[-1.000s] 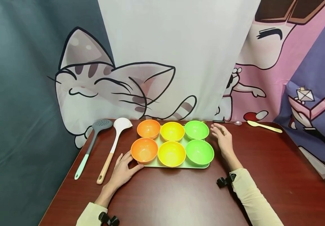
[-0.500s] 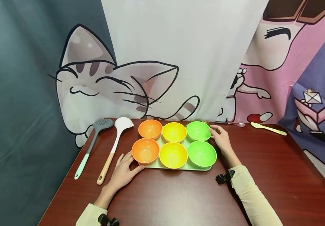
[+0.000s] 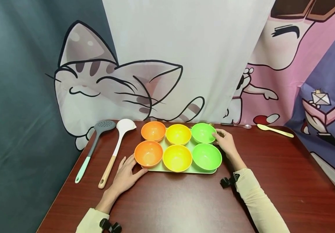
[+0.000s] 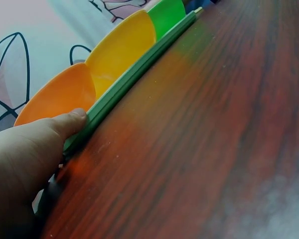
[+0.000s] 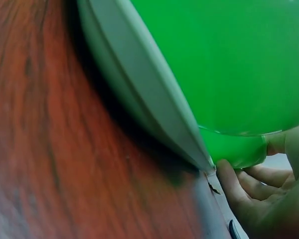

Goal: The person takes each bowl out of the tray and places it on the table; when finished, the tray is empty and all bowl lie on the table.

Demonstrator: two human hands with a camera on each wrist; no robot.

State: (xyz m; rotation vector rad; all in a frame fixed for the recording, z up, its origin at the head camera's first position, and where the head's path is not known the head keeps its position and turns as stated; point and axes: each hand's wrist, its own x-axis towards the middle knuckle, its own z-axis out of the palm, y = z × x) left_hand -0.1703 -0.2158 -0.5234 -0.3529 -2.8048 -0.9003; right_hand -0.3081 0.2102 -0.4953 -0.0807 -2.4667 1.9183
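On a pale green tray (image 3: 167, 169) stand bowls in two rows: an orange pair, a yellow pair and a green pair. My left hand (image 3: 126, 176) rests at the tray's front left corner, its thumb (image 4: 70, 122) on the rim and its fingers beside the front orange bowl (image 3: 148, 154). At the back right, my right hand (image 3: 226, 141) holds the side of the rear green bowl (image 3: 203, 132), thumb at the rim and other fingers outside. The front green bowl (image 5: 224, 64) fills much of the right wrist view. Left fingertips are hidden in the left wrist view.
A grey slotted turner (image 3: 97, 137) and a white ladle (image 3: 120, 136) lie to the left. Behind the right hand are a small spoon (image 3: 244, 126) and a pale yellow knife (image 3: 275, 131). A printed curtain (image 3: 199, 58) hangs at the brown table's (image 3: 179, 200) back edge.
My right hand has moved left, from beside the rear green bowl onto its side. The left hand keeps its place at the tray corner. The head view has shifted slightly.
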